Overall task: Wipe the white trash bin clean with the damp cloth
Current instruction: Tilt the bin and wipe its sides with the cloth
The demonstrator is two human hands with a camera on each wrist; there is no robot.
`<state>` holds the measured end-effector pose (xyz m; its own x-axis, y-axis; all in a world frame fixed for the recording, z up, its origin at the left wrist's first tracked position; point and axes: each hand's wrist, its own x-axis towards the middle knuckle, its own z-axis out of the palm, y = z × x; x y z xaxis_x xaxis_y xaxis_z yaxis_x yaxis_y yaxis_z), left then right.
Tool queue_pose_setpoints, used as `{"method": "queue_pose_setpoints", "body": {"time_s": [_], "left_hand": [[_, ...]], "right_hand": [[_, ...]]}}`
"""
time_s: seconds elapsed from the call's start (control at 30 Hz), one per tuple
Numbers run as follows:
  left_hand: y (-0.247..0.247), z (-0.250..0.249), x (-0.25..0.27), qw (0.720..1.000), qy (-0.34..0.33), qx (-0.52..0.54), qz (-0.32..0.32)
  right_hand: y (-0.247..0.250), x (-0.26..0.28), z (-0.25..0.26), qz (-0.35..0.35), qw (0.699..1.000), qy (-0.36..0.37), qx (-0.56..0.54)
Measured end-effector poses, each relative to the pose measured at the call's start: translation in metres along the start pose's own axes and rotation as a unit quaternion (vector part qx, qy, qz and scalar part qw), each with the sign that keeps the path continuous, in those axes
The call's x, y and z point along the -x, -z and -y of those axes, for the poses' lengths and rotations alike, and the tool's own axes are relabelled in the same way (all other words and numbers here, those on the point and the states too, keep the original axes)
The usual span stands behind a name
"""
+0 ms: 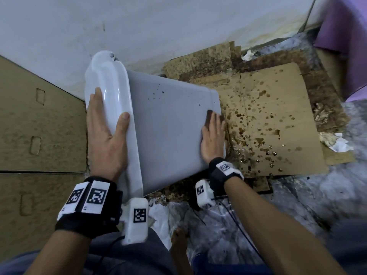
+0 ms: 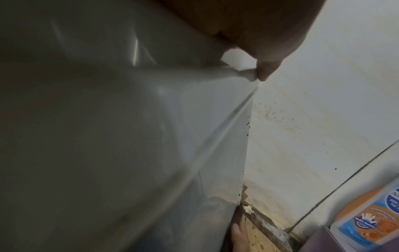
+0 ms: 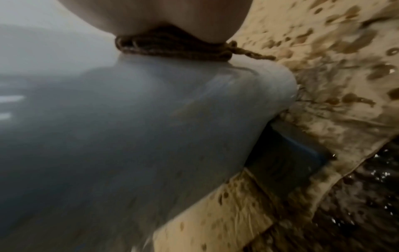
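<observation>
The white trash bin (image 1: 168, 126) lies tilted on its side, lid end to the left, with small dark specks (image 1: 156, 93) on its upper face. My left hand (image 1: 111, 105) grips the lid, fingers over the top and thumb hooked on its near edge; the left wrist view shows the thumb (image 2: 265, 71) at the bin (image 2: 108, 119) rim. My right hand (image 1: 212, 126) lies flat near the bin's base and presses a dark brown cloth (image 1: 209, 118) against the side. In the right wrist view the cloth (image 3: 172, 46) is squeezed between palm and bin (image 3: 129, 127).
Wet, brown-stained cardboard (image 1: 278, 126) lies right of the bin. A white wall (image 1: 158, 26) stands behind and a cardboard box (image 1: 39, 126) on the left. Crumpled tissue (image 1: 333, 141) and a purple object (image 1: 345, 26) sit at right. My bare foot (image 1: 178, 245) rests on plastic sheeting.
</observation>
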<state>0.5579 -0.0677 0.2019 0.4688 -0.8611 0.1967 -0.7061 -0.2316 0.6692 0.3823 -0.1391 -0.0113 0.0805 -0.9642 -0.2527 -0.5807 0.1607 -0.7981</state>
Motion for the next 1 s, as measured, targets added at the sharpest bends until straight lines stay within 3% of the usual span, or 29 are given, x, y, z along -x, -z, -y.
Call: {"method": "queue_pose_setpoints", "body": {"time_s": [0.1, 0.17, 0.4, 0.53, 0.73, 1.0], "left_hand": [[0.001, 0.003, 0.001, 1.000, -0.001, -0.004, -0.003], [0.003, 0.007, 0.003, 1.000, -0.005, -0.004, -0.005], [0.004, 0.010, 0.005, 1.000, -0.006, 0.003, -0.006], [0.002, 0.005, 0.005, 1.000, -0.001, 0.003, -0.003], [0.003, 0.000, 0.004, 1.000, 0.009, -0.006, -0.002], [0.002, -0.010, 0.012, 1.000, 0.005, -0.017, -0.008]], "right_hand": [[0.008, 0.046, 0.025, 0.009, 0.992, 0.109, -0.067], [0.008, 0.053, 0.025, -0.004, 0.991, 0.120, -0.062], [0.017, -0.010, -0.003, 0.002, 0.992, -0.102, -0.075], [0.016, -0.011, 0.002, -0.001, 0.990, -0.103, -0.098], [0.008, 0.018, 0.032, -0.004, 0.992, 0.024, -0.126], [0.015, 0.087, 0.124, 0.039, 0.950, 0.261, -0.169]]}}
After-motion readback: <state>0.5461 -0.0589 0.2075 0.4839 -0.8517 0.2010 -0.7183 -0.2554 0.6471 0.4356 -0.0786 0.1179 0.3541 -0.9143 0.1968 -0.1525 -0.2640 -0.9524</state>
